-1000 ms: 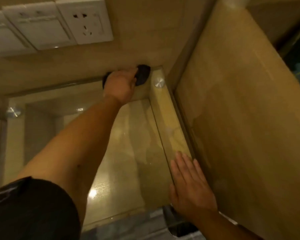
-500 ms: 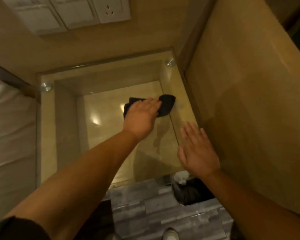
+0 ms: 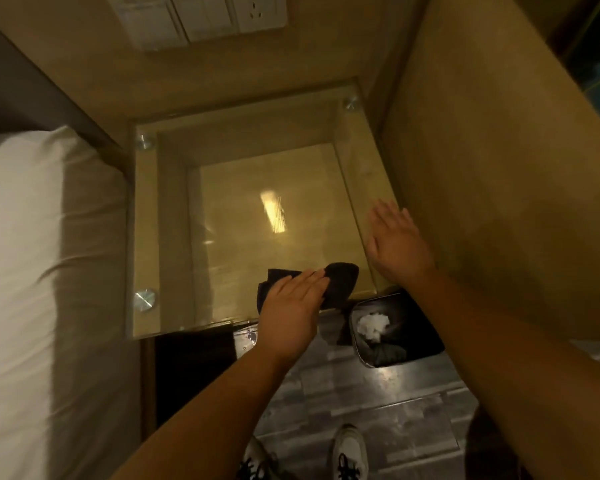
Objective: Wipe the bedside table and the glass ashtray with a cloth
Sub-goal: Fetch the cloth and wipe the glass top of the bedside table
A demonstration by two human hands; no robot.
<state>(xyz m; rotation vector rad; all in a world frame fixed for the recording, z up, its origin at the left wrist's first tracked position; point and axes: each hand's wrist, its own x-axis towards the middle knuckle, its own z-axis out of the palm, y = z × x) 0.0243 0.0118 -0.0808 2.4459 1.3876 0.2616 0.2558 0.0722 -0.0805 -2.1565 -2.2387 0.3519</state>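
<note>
Bedding (image 3: 32, 271) fills the left; just beside it stands the bedside table (image 3: 160, 216), its glass top bare apart from the cloth. A lined waste bin (image 3: 395, 330) sits on the floor at its near right corner. The right hand (image 3: 395, 244) rests flat by the right edge, fingers together. The left hand (image 3: 291, 306) presses the black cloth (image 3: 340, 282) down at the near edge, fingers flat and together. Table wiping looks nearly done; no glass ashtray is visible, so finding it likely comes next.
</note>
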